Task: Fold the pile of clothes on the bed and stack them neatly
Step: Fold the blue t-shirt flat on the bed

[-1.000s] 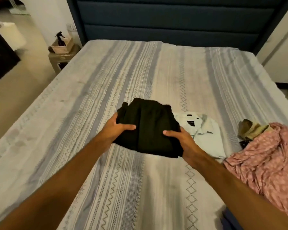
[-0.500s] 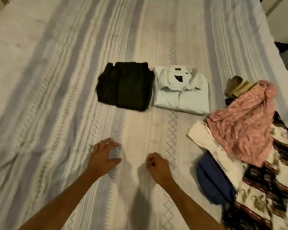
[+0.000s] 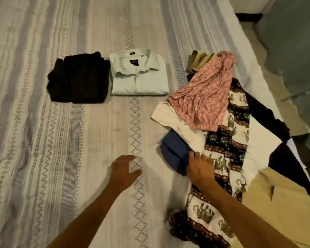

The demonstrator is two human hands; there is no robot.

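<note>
Right hand (image 3: 200,167): fingers on pile (image 3: 222,133) edge, grasp unclear. Left hand (image 3: 123,171): released, beside it. Advice: lift one garment only, clear of the rest.

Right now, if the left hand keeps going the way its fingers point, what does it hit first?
Probably only bare bedsheet. The left hand points up and slightly right, toward the folded white shirt, the first garment in that line, though far off. Its height above the sheet is unclear.
</note>
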